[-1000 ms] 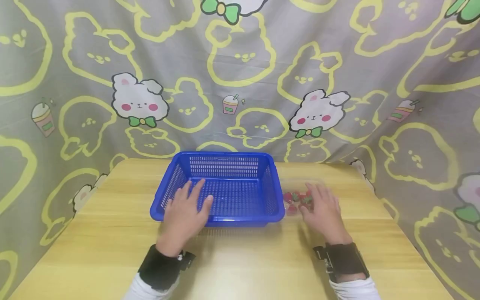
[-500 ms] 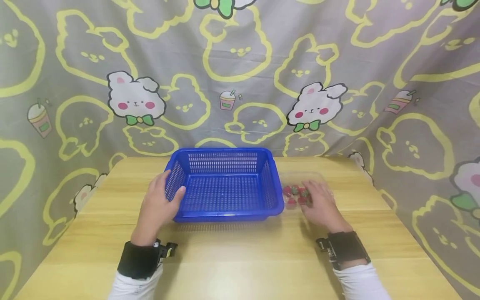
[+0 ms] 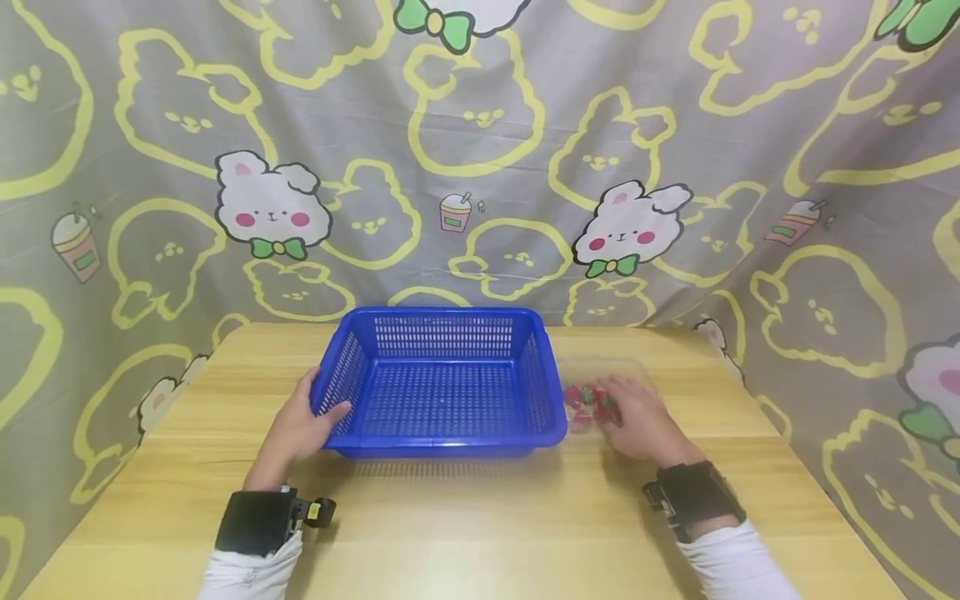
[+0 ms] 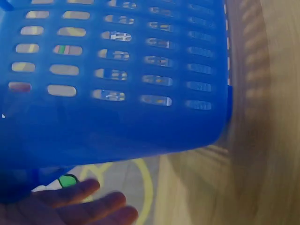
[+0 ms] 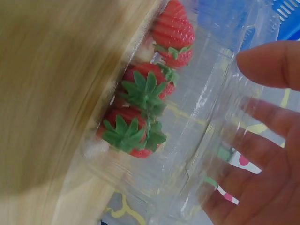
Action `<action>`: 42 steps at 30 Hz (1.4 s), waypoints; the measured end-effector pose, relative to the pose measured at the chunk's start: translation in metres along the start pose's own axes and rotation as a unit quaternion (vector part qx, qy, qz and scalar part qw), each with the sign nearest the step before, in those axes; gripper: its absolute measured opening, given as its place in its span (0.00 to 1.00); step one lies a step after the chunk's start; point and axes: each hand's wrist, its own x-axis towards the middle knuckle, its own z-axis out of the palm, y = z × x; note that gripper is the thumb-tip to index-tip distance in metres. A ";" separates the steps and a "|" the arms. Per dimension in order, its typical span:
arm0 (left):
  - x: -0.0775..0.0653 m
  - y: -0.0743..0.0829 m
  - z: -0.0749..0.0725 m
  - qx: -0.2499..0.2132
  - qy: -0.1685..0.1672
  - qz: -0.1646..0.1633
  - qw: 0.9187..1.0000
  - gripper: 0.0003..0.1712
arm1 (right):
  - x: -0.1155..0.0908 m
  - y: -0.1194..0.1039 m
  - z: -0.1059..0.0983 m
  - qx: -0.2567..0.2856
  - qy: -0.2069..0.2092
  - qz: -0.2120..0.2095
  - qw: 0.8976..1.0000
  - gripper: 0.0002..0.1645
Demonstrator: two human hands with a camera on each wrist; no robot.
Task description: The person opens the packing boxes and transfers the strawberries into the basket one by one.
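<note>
A blue slotted plastic basket (image 3: 442, 442) stands upright on the table. My left hand (image 3: 296, 429) is at its left side, thumb over the rim and fingers outside the wall. In the left wrist view those fingers (image 4: 89, 208) look straight, near the basket's side. To the basket's right is a clear plastic box (image 5: 192, 136) with several red strawberries (image 5: 173, 30) with green leaves. My right hand (image 3: 637, 421) hovers over the box's right part in the head view. The right wrist view has its fingers extended and partly seen through the clear plastic, thumb spread apart.
The light wooden table (image 3: 465, 525) ends at the back against a grey curtain (image 3: 375, 108) printed with cartoon animals. More of this cloth hangs at both sides. The box sits close against the basket's right wall.
My left hand has moved left, from over the basket's near-left corner to its left rim. My right hand stays over the strawberry box, shifting slightly. The head view has moved a little.
</note>
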 end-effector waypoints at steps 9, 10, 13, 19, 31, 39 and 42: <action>-0.003 -0.002 -0.001 -0.041 -0.017 -0.021 0.999 0.50 | 0.000 -0.003 -0.008 -0.034 -0.026 -0.027 0.999 0.37; -0.003 -0.002 -0.001 -0.039 -0.016 -0.019 0.999 0.50 | 0.000 -0.003 -0.008 -0.034 -0.028 -0.029 0.999 0.37; -0.003 -0.002 -0.002 -0.035 -0.014 -0.014 0.999 0.51 | 0.002 -0.003 -0.010 -0.038 -0.028 -0.044 0.998 0.37; -0.001 -0.004 -0.002 -0.030 -0.011 -0.004 0.999 0.51 | 0.007 0.000 -0.003 -0.081 0.031 -0.099 0.991 0.30; -0.001 -0.008 0.000 -0.021 -0.010 0.000 1.000 0.48 | 0.009 -0.001 0.020 -0.217 0.140 -0.142 0.956 0.20; -0.001 -0.009 0.001 -0.022 -0.007 0.004 1.000 0.51 | 0.011 0.001 0.029 -0.249 0.151 -0.126 0.948 0.19; 0.000 -0.009 0.000 -0.014 -0.003 0.007 1.000 0.50 | 0.013 0.001 0.030 -0.249 0.158 -0.125 0.947 0.19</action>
